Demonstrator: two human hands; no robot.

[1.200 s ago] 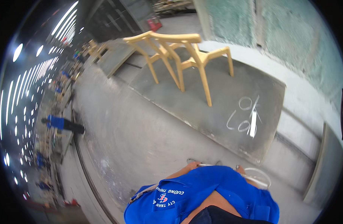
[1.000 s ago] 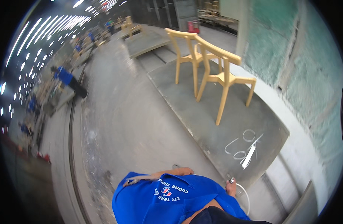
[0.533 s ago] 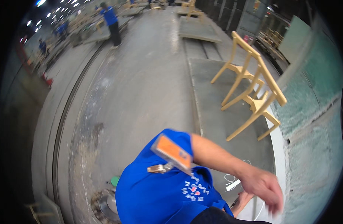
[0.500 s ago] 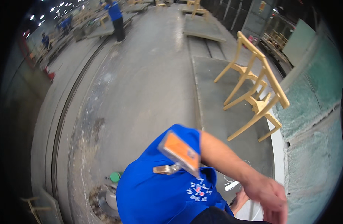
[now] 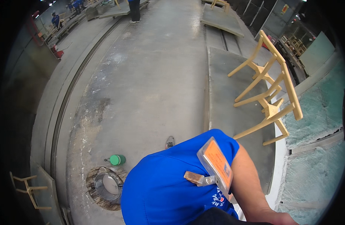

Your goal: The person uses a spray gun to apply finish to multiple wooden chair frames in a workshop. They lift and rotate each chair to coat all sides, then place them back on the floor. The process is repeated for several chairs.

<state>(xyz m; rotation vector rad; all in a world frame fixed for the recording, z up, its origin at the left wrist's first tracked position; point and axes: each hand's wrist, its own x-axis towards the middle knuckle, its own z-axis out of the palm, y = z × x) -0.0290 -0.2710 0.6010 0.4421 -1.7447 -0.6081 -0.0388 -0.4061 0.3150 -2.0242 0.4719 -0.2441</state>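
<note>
My left arm reaches down along the right side of my blue shirt. Only part of my left hand [image 5: 283, 218] shows at the lower edge; its fingers are cut off, so what they hold or touch cannot be made out. My right hand is out of view. Beyond the left forearm, two pale wooden chair frames [image 5: 272, 109] without seats stand on a low grey platform [image 5: 232, 67]. A white strip [image 5: 280, 165] borders this platform near my forearm. An orange badge [image 5: 216, 159] in a clear holder hangs from my shirt by a clip.
Left of me on the floor are a green container [image 5: 117, 159] and a metal pot [image 5: 108, 185] on a round, stained base [image 5: 93, 189]. Another chair frame [image 5: 29, 189] stands far left. A floor rail [image 5: 69, 101] runs lengthwise. Greenish sheeting [image 5: 311, 127] covers the right wall. A person [image 5: 134, 9] stands ahead.
My view has tipped downward, so the chairs and floor items sit differently in it. My left hand has moved mostly below the lower edge, and the right hand has left view.
</note>
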